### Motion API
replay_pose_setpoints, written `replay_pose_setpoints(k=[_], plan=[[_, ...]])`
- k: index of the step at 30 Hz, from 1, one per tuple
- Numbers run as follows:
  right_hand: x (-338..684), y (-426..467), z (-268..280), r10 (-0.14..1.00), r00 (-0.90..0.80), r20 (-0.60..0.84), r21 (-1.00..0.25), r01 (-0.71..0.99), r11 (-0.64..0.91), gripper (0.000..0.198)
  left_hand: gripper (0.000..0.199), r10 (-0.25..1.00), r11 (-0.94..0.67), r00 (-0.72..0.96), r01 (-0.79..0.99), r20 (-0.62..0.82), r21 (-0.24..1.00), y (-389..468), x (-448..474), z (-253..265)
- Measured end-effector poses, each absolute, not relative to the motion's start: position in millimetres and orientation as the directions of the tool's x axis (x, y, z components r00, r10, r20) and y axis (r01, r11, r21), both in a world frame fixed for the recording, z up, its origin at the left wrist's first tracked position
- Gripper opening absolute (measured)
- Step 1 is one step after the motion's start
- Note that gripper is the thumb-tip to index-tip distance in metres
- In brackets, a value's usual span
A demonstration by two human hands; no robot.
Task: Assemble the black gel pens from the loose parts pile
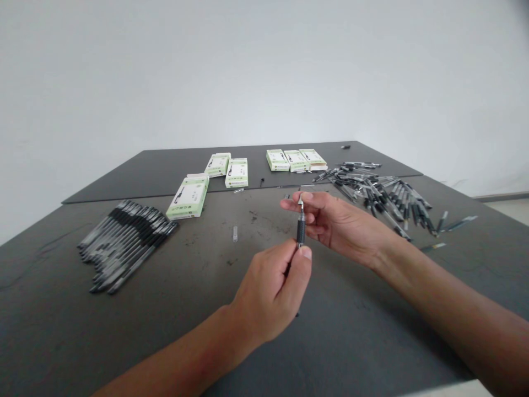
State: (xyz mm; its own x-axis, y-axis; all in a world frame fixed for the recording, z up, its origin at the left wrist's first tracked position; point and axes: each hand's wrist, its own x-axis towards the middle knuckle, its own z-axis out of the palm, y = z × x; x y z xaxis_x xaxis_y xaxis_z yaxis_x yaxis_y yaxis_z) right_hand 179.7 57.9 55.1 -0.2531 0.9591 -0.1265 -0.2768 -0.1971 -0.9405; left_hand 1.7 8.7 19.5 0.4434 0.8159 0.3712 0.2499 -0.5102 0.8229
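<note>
My left hand [270, 289] is closed around the barrel of a gel pen [301, 229], which stands nearly upright with its black ribbed grip showing above the thumb. At the pen's top end is a silver cone tip [301, 199], pinched between the thumb and forefinger of my right hand [341, 223]. The other fingers of that hand curl loosely behind the pen. Most of the barrel is hidden inside my left fist. A small clear cap [235, 234] lies on the dark table [198, 309] to the left of my hands.
A neat row of pens [128, 242] lies at left. Loose pens [380, 193] are heaped at right, with stray refills [460, 223] beside them. Green-and-white boxes [188, 197] stand farther back, more of them [296, 160] right of centre. A white wall [264, 71] rises behind.
</note>
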Motion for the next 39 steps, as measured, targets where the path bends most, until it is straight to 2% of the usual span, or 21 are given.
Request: replay_pose_setpoints(k=[14,17,22,28,30,32,36,39], plan=[[180.1,58.8,53.0,0.958,-0.27,-0.09,-0.962,-0.225,-0.154,0.022,0.038,0.829,-0.496,0.423,0.253,0.366,0.831,9.0,1.3,19.1],[181.1,58.4,51.7,0.958,-0.276,-0.083,-0.977,-0.167,-0.133,0.022,0.039,0.837,-0.482,0.41,0.242,0.362,0.842,9.4,2.0,18.7],[184.8,58.3,51.4,0.962,-0.27,-0.035,-0.999,-0.023,-0.043,0.035,0.039,0.844,-0.475,0.393,0.23,0.366,0.849,9.2,2.1,17.1],[183.1,59.2,46.0,0.966,-0.252,0.052,-0.996,0.056,0.068,0.036,0.038,0.832,-0.486,0.421,0.239,0.361,0.841,8.7,2.9,15.1],[180.7,58.2,43.6,0.965,-0.25,0.082,-0.995,0.033,0.093,0.034,0.037,0.822,-0.501,0.434,0.244,0.368,0.83,9.5,3.2,14.2],[177.6,55.9,43.2,0.954,-0.282,0.102,-0.994,-0.06,0.088,0.032,0.036,0.816,-0.515,0.434,0.243,0.382,0.822,10.8,3.0,13.2],[171.3,49.9,47.4,0.907,-0.411,0.089,-0.958,-0.285,-0.035,0.048,0.037,0.818,-0.521,0.411,0.235,0.402,0.821,12.7,2.3,10.8],[168.9,48.1,47.4,0.902,-0.42,0.097,-0.957,-0.288,-0.031,0.045,0.037,0.812,-0.531,0.417,0.238,0.409,0.813,12.4,2.4,9.0]])
